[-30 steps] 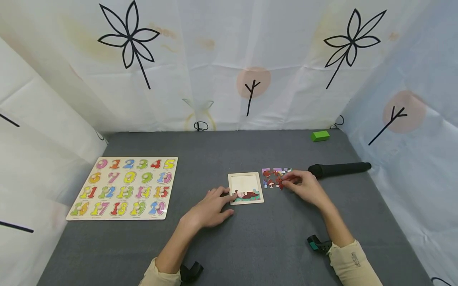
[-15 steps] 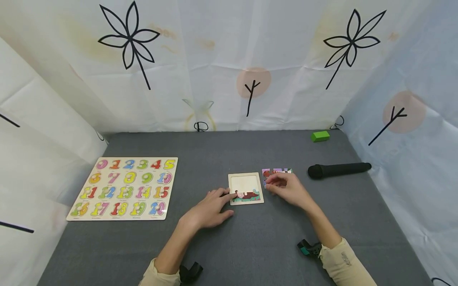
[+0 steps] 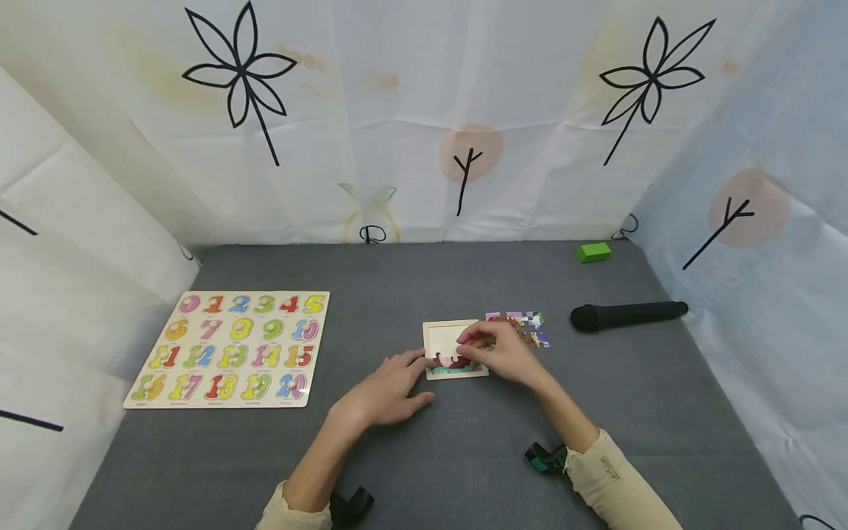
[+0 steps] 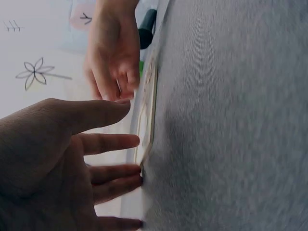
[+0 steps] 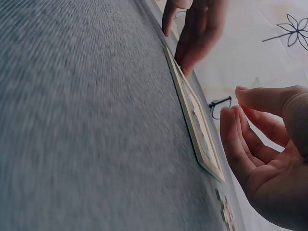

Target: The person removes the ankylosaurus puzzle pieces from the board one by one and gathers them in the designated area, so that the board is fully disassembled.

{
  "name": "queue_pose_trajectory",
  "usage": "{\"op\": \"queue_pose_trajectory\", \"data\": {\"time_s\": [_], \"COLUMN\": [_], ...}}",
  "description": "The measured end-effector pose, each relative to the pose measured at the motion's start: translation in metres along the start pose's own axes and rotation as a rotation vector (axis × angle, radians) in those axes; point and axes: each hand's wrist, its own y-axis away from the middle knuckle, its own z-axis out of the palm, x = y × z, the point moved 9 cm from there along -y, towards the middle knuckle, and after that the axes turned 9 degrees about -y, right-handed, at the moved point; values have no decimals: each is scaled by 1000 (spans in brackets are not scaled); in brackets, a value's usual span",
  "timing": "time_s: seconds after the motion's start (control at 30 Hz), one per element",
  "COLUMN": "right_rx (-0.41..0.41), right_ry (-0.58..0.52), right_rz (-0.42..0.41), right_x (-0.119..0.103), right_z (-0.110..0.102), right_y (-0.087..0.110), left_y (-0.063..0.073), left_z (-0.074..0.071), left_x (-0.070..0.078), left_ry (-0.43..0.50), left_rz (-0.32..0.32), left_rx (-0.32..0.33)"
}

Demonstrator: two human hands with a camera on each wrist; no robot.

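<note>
In the head view, a small square wooden puzzle tray [image 3: 445, 334] lies mid-table, with joined picture pieces [image 3: 450, 363] along its near edge. My left hand [image 3: 391, 386] rests at the tray's left side, fingers straight, the index fingertip on its edge. Above the tray's right half, my right hand [image 3: 506, 355] has thumb and fingertips drawn together in a pinch. The puzzle piece in it is almost wholly hidden by the fingers. Loose puzzle pieces [image 3: 533, 320] lie just right of the tray, partly covered by the right hand. The tray [image 5: 199, 127] also shows edge-on in the right wrist view.
A wooden number board [image 3: 228, 350] lies at the left. To the right rests a black microphone [image 3: 629, 315], with a green block [image 3: 592, 252] at the back right. White cloth walls [image 3: 411, 96] enclose the grey table [image 3: 371, 280] at the back and sides.
My right hand has moved left from the loose pieces to above the tray, uncovering some of the right-hand pieces. The left hand has stayed at the tray.
</note>
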Motion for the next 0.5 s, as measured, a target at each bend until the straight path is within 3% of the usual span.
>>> {"op": "queue_pose_trajectory", "data": {"time_s": [0.23,0.5], "right_rx": [-60,-115], "right_ry": [-30,58], "right_rz": [15,21], "right_x": [1,5], "right_z": [20,32], "right_y": [-11,-24], "left_y": [13,28], "left_z": [3,17], "left_x": [17,38], "left_ry": [-106,-195], "left_rz": [24,57], "left_rx": [7,3]}}
